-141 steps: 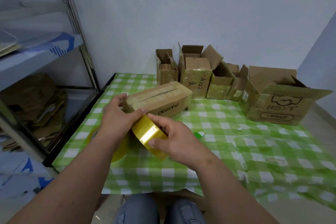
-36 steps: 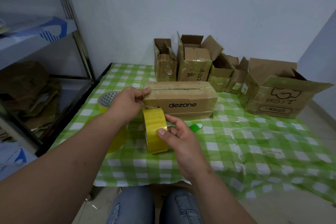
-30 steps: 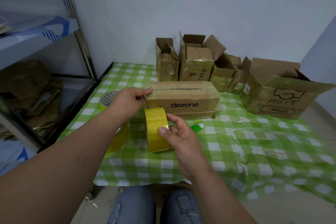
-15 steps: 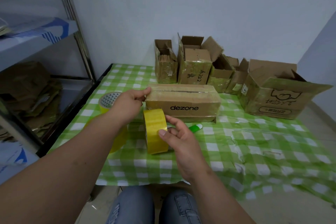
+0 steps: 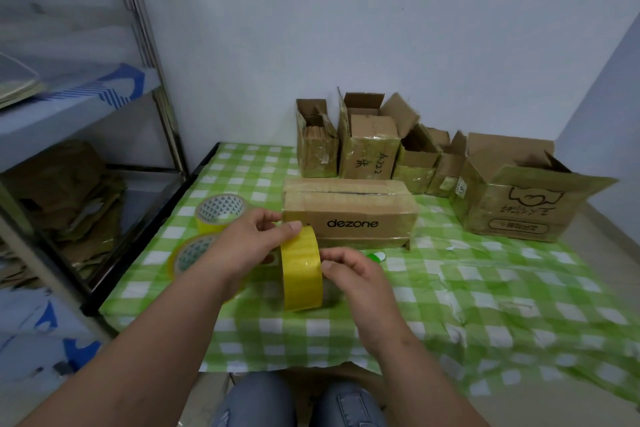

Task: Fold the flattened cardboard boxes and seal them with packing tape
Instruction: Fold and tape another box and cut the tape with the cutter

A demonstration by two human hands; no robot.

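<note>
Both forearms bare, reaching forward from lower frame, converging at centre. Left hand [image 5: 250, 243]: back up, thumb and forefinger tips pinched at top edge of yellow tape roll [image 5: 300, 269]. Right hand [image 5: 353, 273]: fingers curled against roll's right side, thumb on rim, steadying it upright. Knees in jeans below, between arms.

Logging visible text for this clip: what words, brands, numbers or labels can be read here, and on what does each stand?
"dezone": printed on the front of the closed box nearest the hands.
"A222": handwritten on the open box at the back, beside a handwritten character I cannot make out.
Large open box on the right: a drawn logo, handwritten characters and a printed oval label, all unreadable.
White sticker on that box's left side: too small to read.
</note>
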